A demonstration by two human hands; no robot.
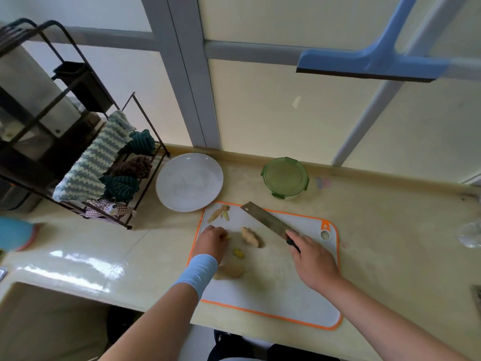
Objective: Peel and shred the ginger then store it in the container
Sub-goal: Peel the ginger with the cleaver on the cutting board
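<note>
Several ginger pieces lie on the white, orange-rimmed cutting board (299, 295): one knob (250, 237) in the middle, a small yellow piece (238, 253) below it, and a larger chunk (230, 271) beside my left wrist. A little heap of peelings (220, 213) sits at the board's far left corner. My left hand (211, 242) has curled fingers and pinches a small yellow bit of ginger at its fingertips. My right hand (311, 257) grips the black handle of a cleaver (265, 219), whose blade points up and left above the board. The green-lidded container (285, 177) stands closed behind the board.
A white plate (189, 181) lies left of the container. A wire rack (109, 168) with cloths stands at the left, and a sink (52, 316) opens at the lower left. A glass (471, 234) stands at the right edge. A blue squeegee (372, 62) hangs on the window.
</note>
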